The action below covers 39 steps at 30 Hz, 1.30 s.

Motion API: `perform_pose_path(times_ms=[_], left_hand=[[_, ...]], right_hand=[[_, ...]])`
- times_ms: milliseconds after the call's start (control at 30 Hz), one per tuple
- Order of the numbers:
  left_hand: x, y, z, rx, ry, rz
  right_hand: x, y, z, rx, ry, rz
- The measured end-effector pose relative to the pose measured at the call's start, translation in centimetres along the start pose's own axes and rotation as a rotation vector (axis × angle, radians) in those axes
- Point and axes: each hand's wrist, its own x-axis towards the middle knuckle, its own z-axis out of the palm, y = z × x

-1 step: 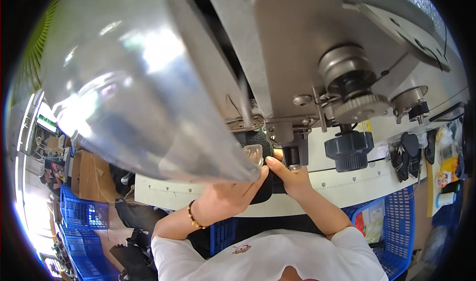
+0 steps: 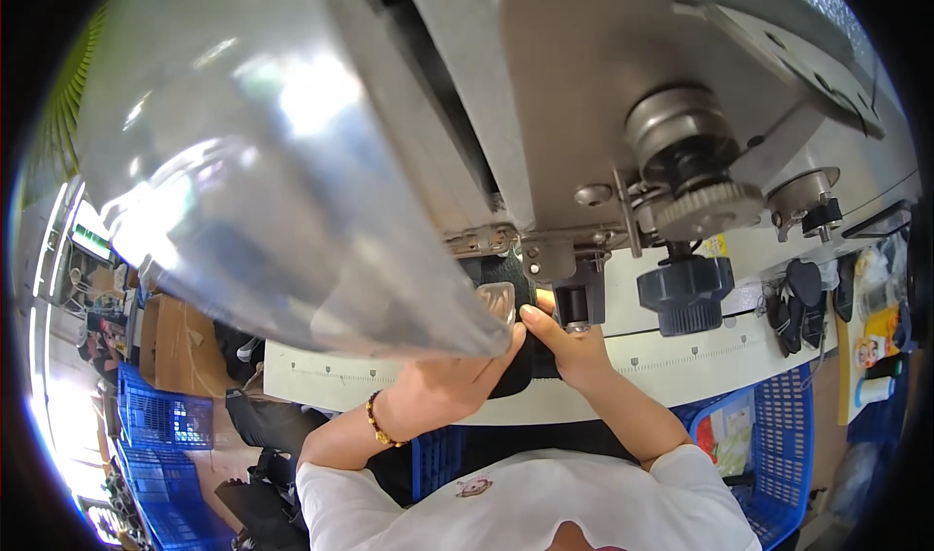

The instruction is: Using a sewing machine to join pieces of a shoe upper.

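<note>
I am leaning close over a grey sewing machine [image 2: 584, 113] on a white table [image 2: 700, 366]. My left hand [image 2: 443, 386], with a bead bracelet on its wrist, grips a black piece of material [image 2: 514, 376] lying below the machine's foot [image 2: 574, 303]. From the right, my right hand [image 2: 574, 349] holds the same piece, its thumb stretched out toward the foot. A small clear plastic guard [image 2: 496, 303] sits just above my left fingers. Most of the black piece is hidden by both hands.
A large shiny metal cone [image 2: 292, 181] fills the upper left, very near the camera. A black knob [image 2: 686, 293] hangs right of the foot. Several black parts [image 2: 803, 303] lie at the table's right end. Blue crates [image 2: 156, 425] [image 2: 778, 444] and a cardboard box [image 2: 175, 342] stand below.
</note>
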Motion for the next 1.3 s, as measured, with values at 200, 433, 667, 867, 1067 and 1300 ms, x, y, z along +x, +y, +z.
perform_pose_path(times_ms=[200, 433, 667, 867, 1067, 1300], left_hand=[[0.2, -2.4, -0.1, -0.247, -0.015, -0.046], [-2.6, -6.9, 1.2, -0.460, -0.043, -0.045], [-2.2, -8.6, 1.8, -0.503, -0.049, -0.075], [-0.6, -7.7, 1.0, -0.582, 0.041, -0.056], [-0.3, -6.5, 0.5, -0.405, 0.059, -0.042], [0.4, -3.8, -0.1, -0.179, 0.134, -0.071]], right_hand=[[0.1, 1.7, 1.0, -0.088, 0.107, -0.065], [0.5, 2.9, 3.4, -0.050, 0.248, -0.029], [1.2, 3.1, 4.6, 0.041, 0.264, -0.074], [1.4, 2.9, 4.5, 0.070, 0.256, -0.044], [1.3, 3.2, 4.0, 0.183, 0.253, 0.017], [0.9, 1.6, 3.6, 0.118, 0.255, -0.018]])
